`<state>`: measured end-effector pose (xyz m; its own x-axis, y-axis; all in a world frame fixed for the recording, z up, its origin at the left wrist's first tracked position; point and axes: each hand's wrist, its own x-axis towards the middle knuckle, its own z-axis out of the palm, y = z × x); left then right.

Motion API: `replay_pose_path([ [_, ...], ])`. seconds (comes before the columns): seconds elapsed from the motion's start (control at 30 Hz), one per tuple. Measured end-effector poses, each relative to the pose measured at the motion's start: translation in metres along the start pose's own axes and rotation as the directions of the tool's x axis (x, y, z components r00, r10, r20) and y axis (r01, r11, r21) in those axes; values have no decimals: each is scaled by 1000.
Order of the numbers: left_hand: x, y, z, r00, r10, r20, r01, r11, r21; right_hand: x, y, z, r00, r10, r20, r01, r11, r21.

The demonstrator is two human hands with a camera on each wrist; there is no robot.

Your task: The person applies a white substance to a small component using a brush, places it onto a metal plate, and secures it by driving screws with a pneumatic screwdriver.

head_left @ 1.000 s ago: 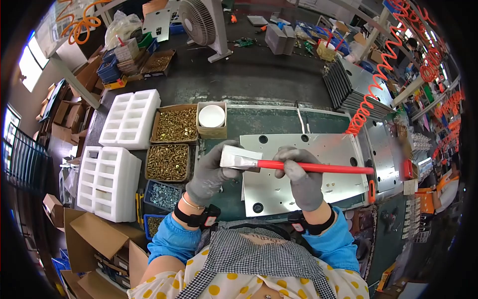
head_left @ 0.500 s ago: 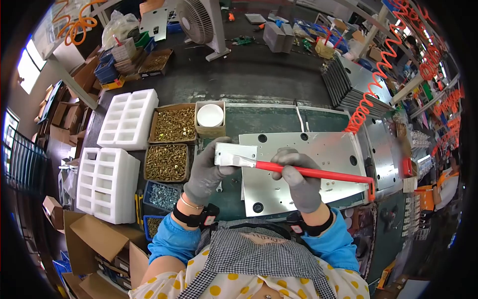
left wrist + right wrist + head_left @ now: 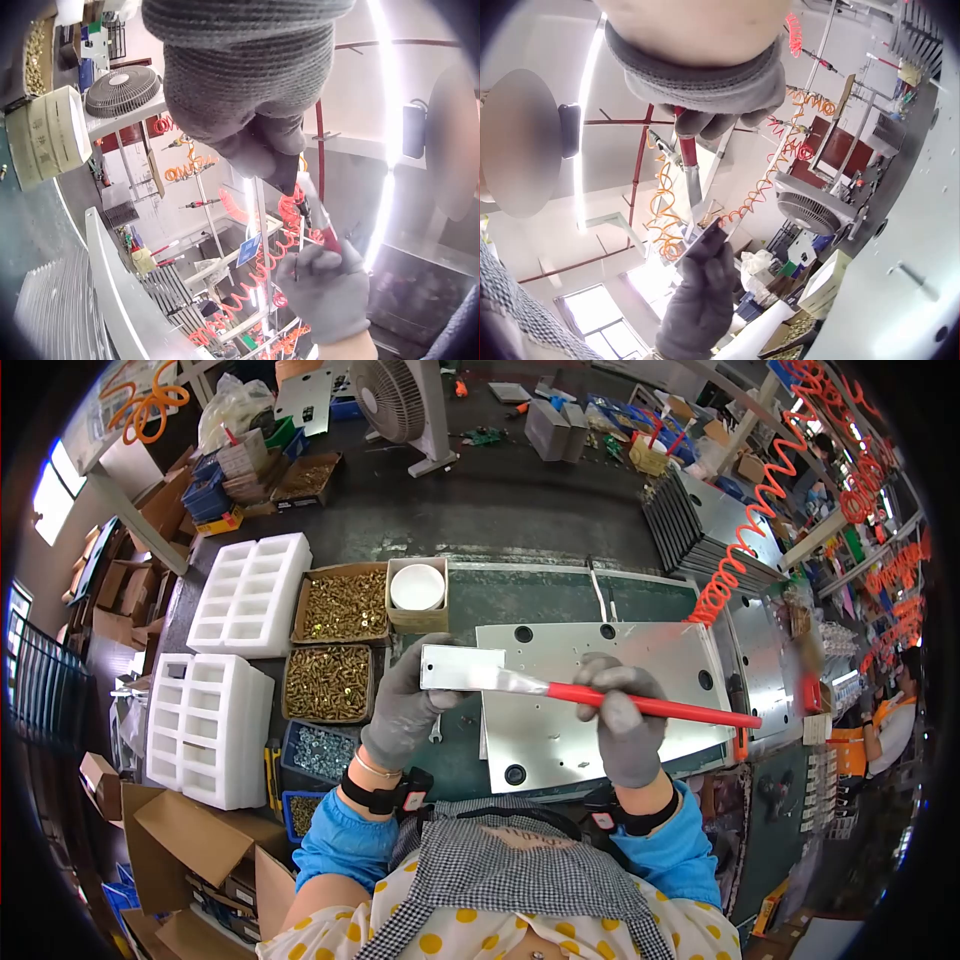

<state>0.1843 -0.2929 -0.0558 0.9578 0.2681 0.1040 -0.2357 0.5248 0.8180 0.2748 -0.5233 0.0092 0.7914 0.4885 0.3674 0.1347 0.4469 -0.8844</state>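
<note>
In the head view my gloved left hand (image 3: 395, 710) grips a small flat metal plate (image 3: 450, 666) by its left side. The fingers of my gloved right hand (image 3: 630, 728) curl round the red handle of a flat paintbrush (image 3: 665, 707). Its pale bristles overlap the plate's right part, and the handle slants down to the right. From the right wrist, the brush's metal ferrule (image 3: 694, 187) points at the plate (image 3: 703, 244), seen nearly edge-on. Below both hands lies a large silver sheet-metal panel (image 3: 560, 745) with black round fittings.
Two cardboard trays (image 3: 345, 605) of brass-coloured screws and a box with a white tub (image 3: 417, 588) stand left of the panel. Beyond them are white foam trays (image 3: 210, 730) and a blue bin (image 3: 320, 750) of small hardware. A coiled orange hose (image 3: 735, 565) hangs at the right.
My right hand has drawn the brush rightward and slightly down, uncovering more of the plate's face. My left hand, still gripping the plate, has shifted slightly left.
</note>
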Motion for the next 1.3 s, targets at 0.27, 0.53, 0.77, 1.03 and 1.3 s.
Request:
replay_pose_path([
  [0.27, -6, 7, -8, 999, -2, -40, 5, 997, 81, -7, 14, -27, 987, 49, -153, -66, 992, -104],
  [0.53, -3, 2, -8, 998, -18, 52, 16, 999, 48, 1, 14, -14, 976, 188, -105, -188, 982, 14],
  [0.77, -4, 5, -16, 999, -20, -32, 21, 999, 33, -3, 18, -33, 992, 32, -119, -35, 999, -20],
  [1.03, 1, 14, -17, 997, 12, -72, -19, 996, -90, -7, 19, -30, 975, 143, -171, -178, 962, -209],
  [1.3, -6, 28, -72, 899, 253, -357, -348, 909, -231, 73, -18, -12, 999, -3, 48, 34, 738, -674],
])
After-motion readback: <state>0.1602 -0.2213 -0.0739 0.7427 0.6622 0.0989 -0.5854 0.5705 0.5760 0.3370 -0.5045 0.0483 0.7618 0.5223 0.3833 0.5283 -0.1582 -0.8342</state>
